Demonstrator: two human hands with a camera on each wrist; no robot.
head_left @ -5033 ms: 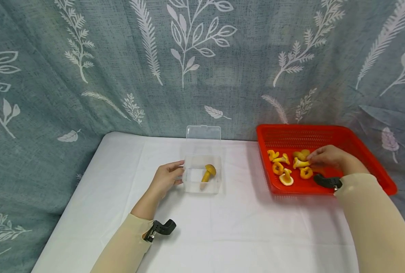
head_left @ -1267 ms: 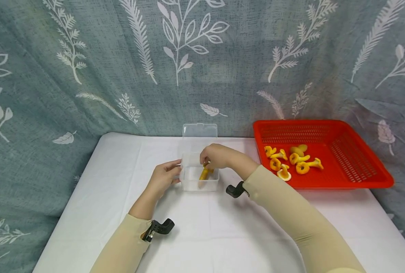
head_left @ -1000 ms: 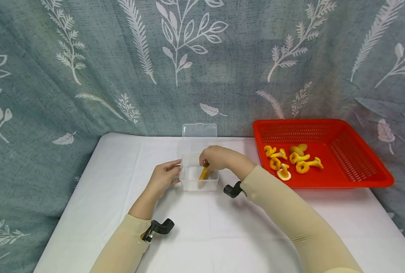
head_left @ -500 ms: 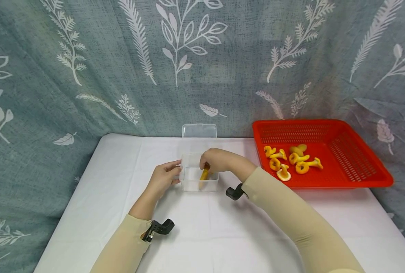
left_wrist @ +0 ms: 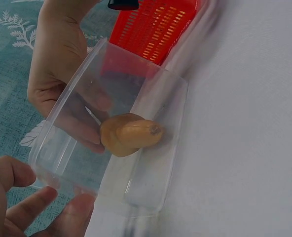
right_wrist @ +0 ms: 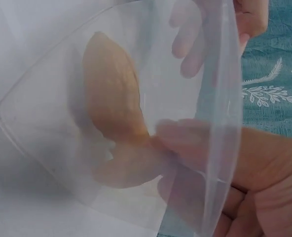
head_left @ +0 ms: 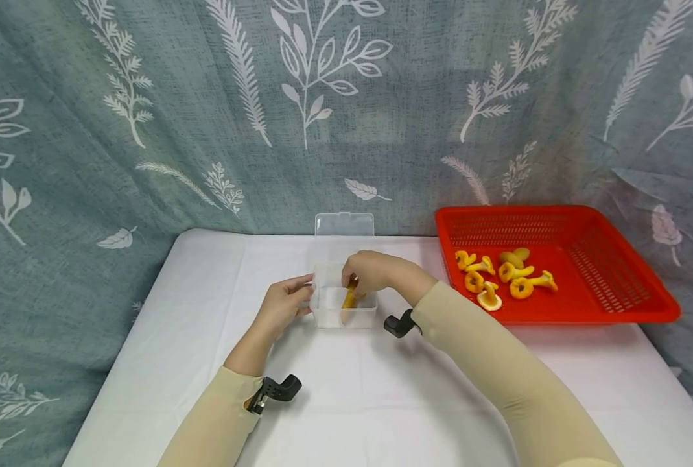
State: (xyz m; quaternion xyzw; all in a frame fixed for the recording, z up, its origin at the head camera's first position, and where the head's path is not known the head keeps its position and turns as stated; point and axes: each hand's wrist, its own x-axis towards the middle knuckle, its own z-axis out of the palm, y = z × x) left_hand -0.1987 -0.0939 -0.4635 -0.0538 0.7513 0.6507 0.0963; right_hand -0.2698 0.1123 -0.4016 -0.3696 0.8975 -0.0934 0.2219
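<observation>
A clear plastic box [head_left: 325,318] stands on the white table with its lid [head_left: 344,225] raised at the back. From the left, my left hand [head_left: 282,305] holds the box's side wall, its fingertips against the plastic in the left wrist view. My right hand [head_left: 372,272] reaches down into the box from the right. Between thumb and finger it pinches a yellow-brown mushroom [right_wrist: 114,89], seen blurred through the wall in the right wrist view. Its stem [left_wrist: 141,133] points toward the box's near wall in the left wrist view. The hand partly hides the mushroom in the head view.
To the right stands a red plastic basket [head_left: 614,259] with slotted walls. Several yellow mushrooms [head_left: 489,298] and brownish ones [head_left: 511,259] lie in its left half. A patterned grey-green curtain [head_left: 404,117] hangs behind the white-covered table [head_left: 334,402].
My right hand has moved left from the red basket into the box, where it now pinches the mushroom. Over the last second it shifts only slightly. My left hand stays on the box.
</observation>
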